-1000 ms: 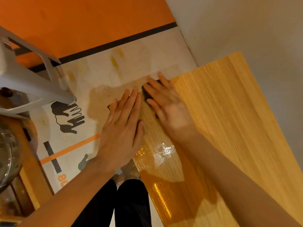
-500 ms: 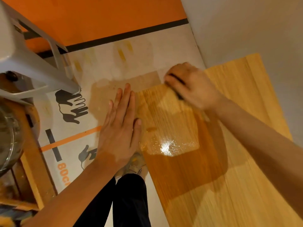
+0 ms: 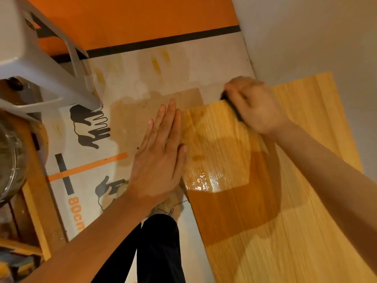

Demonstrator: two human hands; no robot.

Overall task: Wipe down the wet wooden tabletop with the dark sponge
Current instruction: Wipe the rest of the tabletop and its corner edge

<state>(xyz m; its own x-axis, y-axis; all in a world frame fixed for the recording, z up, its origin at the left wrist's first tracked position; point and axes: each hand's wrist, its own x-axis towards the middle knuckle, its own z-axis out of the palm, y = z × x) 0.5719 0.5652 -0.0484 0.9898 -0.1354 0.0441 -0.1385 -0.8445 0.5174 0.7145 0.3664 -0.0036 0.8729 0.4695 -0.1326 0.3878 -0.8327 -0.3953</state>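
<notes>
Gripping what seems a dark sponge (image 3: 232, 106) in blurred right hand (image 3: 255, 105) at wet tabletop (image 3: 285, 211) corner; holding left hand (image 3: 161, 154) flat, open, beside edge.

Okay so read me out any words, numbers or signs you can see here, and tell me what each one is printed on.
"80cm", orange, last letter partly hidden by the left forearm: on the white printed sheet lying on the floor.
Black hand-shaped pictograms on the same sheet: signs, no words.
Wooden tabletop, grey stool, wall: no text.

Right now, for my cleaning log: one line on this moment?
right hand: gripping dark sponge at tabletop far corner | left hand: flat, open | wet sheen remains
</notes>
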